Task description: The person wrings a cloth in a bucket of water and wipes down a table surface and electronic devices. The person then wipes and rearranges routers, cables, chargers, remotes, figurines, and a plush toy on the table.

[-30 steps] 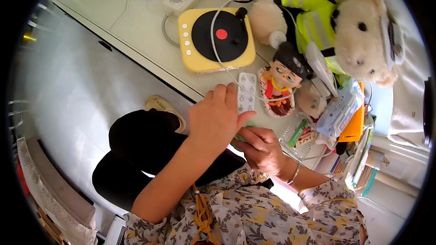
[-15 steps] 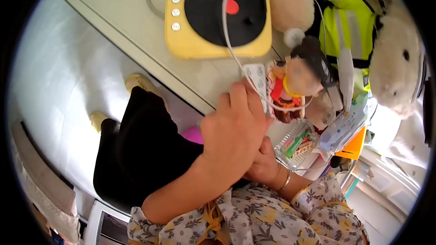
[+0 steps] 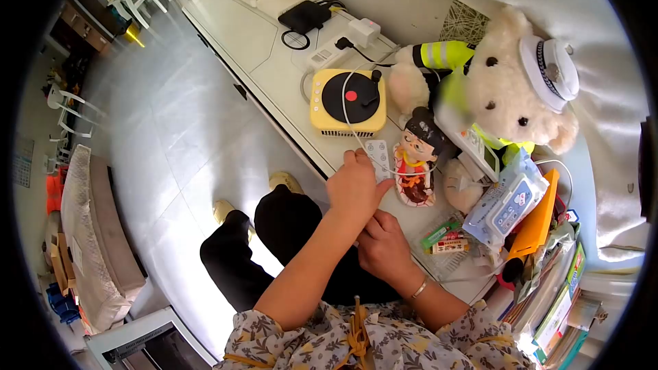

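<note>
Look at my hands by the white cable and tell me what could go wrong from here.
The cable runs over the yellow player and across the figurine; your left hand could snag it and perhaps tip the figurine.

The blister pack lies right by that hand, so a careless sweep might knock it away.

The wipes pack sits at a slant against the orange holder and may slide if bumped.
</note>
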Action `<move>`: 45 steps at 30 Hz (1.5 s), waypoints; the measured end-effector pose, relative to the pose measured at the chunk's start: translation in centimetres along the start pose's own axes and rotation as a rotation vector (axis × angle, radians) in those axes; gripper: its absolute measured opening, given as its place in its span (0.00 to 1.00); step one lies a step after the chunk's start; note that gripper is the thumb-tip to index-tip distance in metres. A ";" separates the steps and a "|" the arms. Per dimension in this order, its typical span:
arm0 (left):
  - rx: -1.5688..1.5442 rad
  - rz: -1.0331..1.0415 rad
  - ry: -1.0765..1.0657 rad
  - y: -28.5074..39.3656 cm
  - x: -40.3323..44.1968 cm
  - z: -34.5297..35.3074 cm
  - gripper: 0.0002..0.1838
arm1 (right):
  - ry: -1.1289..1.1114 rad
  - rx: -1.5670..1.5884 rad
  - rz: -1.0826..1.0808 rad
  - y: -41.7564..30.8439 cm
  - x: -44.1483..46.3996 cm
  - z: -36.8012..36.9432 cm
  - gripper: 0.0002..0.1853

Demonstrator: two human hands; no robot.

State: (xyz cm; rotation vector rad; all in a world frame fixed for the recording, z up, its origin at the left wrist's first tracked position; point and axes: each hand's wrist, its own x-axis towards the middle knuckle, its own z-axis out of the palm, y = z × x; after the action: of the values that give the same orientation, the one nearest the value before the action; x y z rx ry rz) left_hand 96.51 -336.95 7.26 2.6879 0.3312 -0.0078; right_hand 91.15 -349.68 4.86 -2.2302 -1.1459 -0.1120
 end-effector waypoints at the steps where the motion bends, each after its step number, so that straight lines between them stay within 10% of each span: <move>1: -0.005 0.003 0.011 0.0 -0.1 0.0 0.40 | -0.005 -0.002 -0.003 0.1 -0.1 -0.1 0.21; 19: 0.181 0.066 0.087 -2.5 -1.4 -1.3 0.23 | -0.051 0.008 0.051 -0.5 0.5 -0.7 0.21; 29: 0.323 -0.112 0.185 -18.9 9.6 -13.0 0.18 | -0.136 0.037 0.088 -0.8 2.0 -1.4 0.21; 39: 0.266 -0.066 0.167 -27.0 27.1 -13.9 0.20 | -0.136 0.057 0.072 1.0 1.3 -0.5 0.18; 45: 0.192 0.172 0.285 -23.7 25.0 -13.5 0.40 | -0.215 0.034 0.107 1.1 0.7 -0.3 0.20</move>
State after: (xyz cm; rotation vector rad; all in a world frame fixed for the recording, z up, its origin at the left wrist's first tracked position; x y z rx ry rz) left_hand 114.63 -304.76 8.21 2.9011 0.1906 0.4185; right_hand 92.47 -349.82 4.76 -2.3097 -1.1269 0.1949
